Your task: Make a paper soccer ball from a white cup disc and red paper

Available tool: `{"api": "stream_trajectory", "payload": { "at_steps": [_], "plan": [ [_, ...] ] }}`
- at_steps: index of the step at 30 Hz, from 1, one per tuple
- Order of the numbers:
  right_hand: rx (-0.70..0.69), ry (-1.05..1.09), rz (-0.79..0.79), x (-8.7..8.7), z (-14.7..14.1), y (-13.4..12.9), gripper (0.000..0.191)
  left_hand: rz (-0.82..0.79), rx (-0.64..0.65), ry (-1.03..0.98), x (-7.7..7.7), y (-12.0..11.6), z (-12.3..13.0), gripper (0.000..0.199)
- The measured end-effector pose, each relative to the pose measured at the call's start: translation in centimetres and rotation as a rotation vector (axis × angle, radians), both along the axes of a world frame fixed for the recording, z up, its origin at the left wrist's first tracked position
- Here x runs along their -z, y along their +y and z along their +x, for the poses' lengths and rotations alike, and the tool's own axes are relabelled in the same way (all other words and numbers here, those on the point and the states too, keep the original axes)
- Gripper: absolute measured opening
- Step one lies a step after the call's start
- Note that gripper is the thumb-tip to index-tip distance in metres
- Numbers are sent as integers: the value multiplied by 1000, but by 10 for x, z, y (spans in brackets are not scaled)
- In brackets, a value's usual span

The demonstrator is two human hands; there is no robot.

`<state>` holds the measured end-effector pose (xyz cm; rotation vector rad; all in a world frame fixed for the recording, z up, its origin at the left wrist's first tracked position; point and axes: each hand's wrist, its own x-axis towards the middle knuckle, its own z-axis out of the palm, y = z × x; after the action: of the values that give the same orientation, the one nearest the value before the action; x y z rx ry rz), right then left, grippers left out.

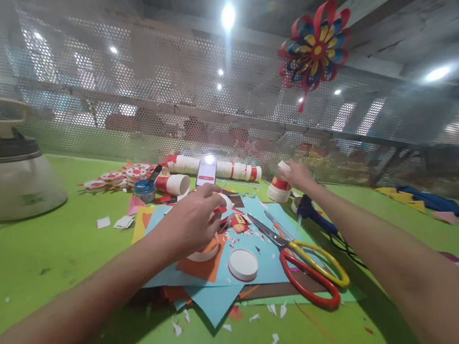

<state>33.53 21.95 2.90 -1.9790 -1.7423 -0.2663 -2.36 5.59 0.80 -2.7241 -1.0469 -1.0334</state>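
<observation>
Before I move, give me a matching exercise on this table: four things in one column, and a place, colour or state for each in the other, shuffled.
Things:
1. Scissors
2. Phone
3. Paper flower
4. White disc

Place, colour or state:
A. Hanging at the upper right
B. Lying flat on the blue paper, between the left hand and the red handle
C. One handle red, the other yellow
D. Screen lit

Right pairs: 1-C, 2-D, 3-A, 4-B
</observation>
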Motion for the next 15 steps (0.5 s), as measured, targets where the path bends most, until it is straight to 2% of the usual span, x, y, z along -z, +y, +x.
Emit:
{"api": "stream_trajectory", "payload": {
  "at_steps": [5, 9, 12, 15],
  "plan": [
    [29, 256, 4, -18, 2, -2, 32, 16, 7, -2, -2, 0, 0, 17],
    [-22, 397, -125, -22, 3, -10, 31, 19, 6, -4, -2, 0, 0, 17],
    [-25, 386, -241, -19, 3, -14, 30, 6, -3, -3, -2, 0, 0, 16],
    [11, 256, -300, -17, 3, -12, 31, -15, -2, -7, -1, 0, 1, 15]
  ]
}}
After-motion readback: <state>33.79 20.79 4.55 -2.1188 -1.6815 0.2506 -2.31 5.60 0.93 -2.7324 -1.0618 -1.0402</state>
